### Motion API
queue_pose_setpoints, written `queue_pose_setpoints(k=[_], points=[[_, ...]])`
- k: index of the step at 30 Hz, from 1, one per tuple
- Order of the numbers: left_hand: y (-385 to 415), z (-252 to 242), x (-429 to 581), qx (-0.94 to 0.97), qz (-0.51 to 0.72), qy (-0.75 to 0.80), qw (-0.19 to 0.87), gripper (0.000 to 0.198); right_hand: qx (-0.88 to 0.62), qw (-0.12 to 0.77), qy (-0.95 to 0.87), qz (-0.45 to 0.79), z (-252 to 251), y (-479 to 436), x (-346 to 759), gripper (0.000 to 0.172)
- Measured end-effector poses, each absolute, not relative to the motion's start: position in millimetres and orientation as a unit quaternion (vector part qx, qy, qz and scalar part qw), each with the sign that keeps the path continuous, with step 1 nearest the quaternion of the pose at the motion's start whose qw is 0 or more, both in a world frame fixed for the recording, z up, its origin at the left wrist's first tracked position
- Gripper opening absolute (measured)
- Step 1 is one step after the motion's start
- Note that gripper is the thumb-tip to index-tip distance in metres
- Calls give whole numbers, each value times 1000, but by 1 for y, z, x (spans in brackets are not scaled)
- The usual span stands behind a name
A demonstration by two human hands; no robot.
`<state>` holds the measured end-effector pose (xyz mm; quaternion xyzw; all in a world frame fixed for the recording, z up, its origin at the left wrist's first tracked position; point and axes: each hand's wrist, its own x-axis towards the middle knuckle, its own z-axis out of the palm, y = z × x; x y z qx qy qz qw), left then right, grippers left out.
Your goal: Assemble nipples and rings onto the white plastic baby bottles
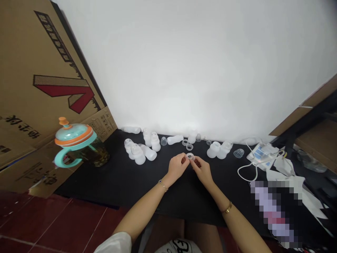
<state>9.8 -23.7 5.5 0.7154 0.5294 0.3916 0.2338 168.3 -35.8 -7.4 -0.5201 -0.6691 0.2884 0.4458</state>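
Above the middle of the black table, my left hand (178,166) and my right hand (202,170) pinch a small translucent bottle collar ring (190,155) between them, one at each side. Just beyond it lie more collar rings (189,147). A white baby bottle (192,136) stands behind these, beside a clear cap (198,137). Another white bottle (175,140) lies on its side to the left, near a clear dome cap (163,141). Whether a nipple sits inside the held ring is too small to tell.
Several capped bottles (138,154) cluster at left, and more bottles (223,150) stand at right near a loose cap (239,153). A teal-and-orange lidded jug (79,140) is at far left by a cardboard box (39,70). A power strip (262,156) with cables lies right.
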Motion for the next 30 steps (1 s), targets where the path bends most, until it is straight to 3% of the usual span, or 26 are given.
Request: queue_pose_setpoints(k=[9, 14, 20, 30], points=[[-25, 5, 10, 713, 372, 560, 202, 19, -536, 432, -669, 281, -11, -32, 170, 38], [-25, 9, 10, 691, 412, 541, 244, 8, -540, 419, -679, 269, -11, -33, 170, 41], [-23, 10, 9, 666, 429, 516, 326, 17, -532, 432, -669, 288, -7, -35, 170, 43], [-24, 8, 10, 695, 412, 503, 308, 22, -525, 435, -672, 288, -6, -35, 170, 42]])
